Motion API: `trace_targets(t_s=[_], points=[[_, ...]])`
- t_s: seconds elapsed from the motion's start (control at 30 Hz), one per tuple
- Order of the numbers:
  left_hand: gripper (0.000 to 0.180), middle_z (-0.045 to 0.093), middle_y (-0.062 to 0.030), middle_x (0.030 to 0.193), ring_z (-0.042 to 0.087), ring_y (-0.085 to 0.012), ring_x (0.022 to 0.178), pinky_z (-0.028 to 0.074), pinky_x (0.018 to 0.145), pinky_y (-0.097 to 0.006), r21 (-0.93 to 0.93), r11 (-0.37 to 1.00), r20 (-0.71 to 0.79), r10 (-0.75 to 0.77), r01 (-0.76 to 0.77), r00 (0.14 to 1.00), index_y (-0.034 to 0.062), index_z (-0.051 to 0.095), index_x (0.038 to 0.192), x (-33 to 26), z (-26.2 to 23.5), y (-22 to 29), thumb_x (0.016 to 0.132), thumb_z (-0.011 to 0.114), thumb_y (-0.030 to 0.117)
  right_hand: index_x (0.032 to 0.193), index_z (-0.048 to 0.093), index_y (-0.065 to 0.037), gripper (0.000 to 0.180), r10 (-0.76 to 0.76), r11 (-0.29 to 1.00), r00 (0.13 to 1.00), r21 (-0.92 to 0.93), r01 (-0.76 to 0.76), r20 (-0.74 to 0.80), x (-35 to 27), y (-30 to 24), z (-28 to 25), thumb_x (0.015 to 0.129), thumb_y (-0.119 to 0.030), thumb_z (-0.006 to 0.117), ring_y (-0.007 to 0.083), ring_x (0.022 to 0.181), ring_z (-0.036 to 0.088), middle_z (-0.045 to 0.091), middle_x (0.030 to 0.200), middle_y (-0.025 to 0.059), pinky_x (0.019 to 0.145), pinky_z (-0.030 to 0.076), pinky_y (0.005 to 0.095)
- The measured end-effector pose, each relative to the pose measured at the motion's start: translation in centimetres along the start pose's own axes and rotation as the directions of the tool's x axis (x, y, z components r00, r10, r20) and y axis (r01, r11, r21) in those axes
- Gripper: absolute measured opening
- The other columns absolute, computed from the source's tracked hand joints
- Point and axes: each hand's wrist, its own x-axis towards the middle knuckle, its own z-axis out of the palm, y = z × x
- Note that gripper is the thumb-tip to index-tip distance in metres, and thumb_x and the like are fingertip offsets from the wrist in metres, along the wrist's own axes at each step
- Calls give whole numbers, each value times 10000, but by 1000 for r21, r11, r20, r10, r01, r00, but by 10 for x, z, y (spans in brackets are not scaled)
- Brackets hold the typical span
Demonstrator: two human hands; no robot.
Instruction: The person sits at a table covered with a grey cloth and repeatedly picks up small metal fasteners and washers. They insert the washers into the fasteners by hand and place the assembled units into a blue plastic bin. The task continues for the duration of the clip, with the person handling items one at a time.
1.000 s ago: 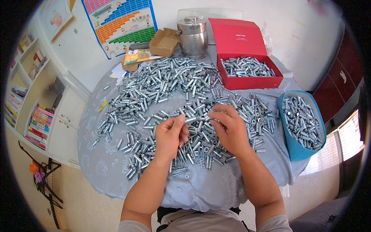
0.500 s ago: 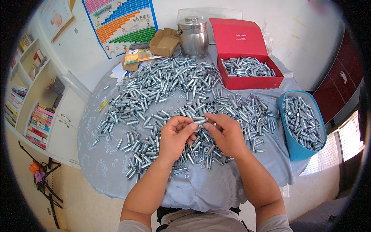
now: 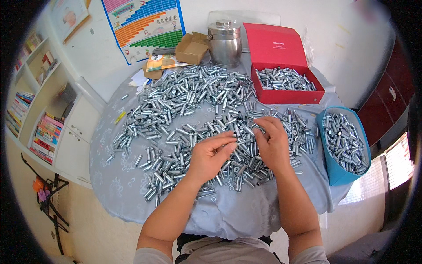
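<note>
Loose metal expansion bolts, sleeves and washers (image 3: pixel 184 90) lie in a broad heap over the table. Low over its near part, my left hand (image 3: pixel 210 157) pinches a slim silver bolt (image 3: pixel 240 141) between thumb and fingertips; most of it is hidden or blends with the pieces behind. To the right, my right hand (image 3: pixel 273 143) is apart from the left one, its thumb and forefinger spread. Nothing shows between those fingers, and their tips hover at the sleeves and bolts beneath.
At the back right stands a red lidded box (image 3: pixel 288 97) with more metal pieces. A teal bin (image 3: pixel 340 174) full of them is at the right edge. Behind are a steel pot (image 3: pixel 224 44) and a cardboard box (image 3: pixel 192 47). A grey cloth (image 3: pixel 127 193) covers the table.
My hands, together on a metal sleeve half a second ago, have parted. The right hand has moved right and opened; the sleeve is no longer between them.
</note>
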Motion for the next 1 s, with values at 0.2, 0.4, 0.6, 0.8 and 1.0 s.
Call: trace_targets(t_s=[0.2,0.4,0.6,0.8,1.0], points=[[199,694,-84,1050,608,-83,668,504,596,-225,-73,997,-182,-40,27,982,15,704,1091,0,-26,24,922,668,114,1033,678,-18,183,9,999,1000,-35,-8,22,-1,-2,-1,853,-51,675,231,705,626,627,1053,137,605,510,313],[195,647,10,802,538,-49,605,438,557,-225,499,824,-235,-168,267,957,37,721,1075,-16,-93,40,898,662,93,1015,678,-10,163,-2,1000,999,19,1,38,-4,-4,3,859,-58,671,244,702,634,629,1053,141,607,518,311],[284,674,-112,1034,650,-284,885,509,792,-376,749,626,-223,-70,217,972,114,721,1093,-20,-111,-1,822,701,195,1018,677,-11,173,-2,1000,997,27,0,80,-8,-7,9,859,-79,679,257,707,635,632,1048,149,616,519,329],[236,687,-107,926,663,-205,776,523,702,-340,766,606,-231,-54,215,972,51,727,1015,-14,-103,1,796,745,137,1025,681,-16,180,8,1000,998,28,-9,61,-8,-6,8,861,-91,679,258,684,626,633,1051,145,609,510,327],[160,707,-74,897,674,-143,774,564,706,-286,-44,973,-199,-229,225,953,-4,692,1006,-2,-75,28,856,709,52,960,692,1,144,72,990,989,111,-86,128,-9,-19,5,887,-123,678,234,697,643,673,943,146,615,514,332]])
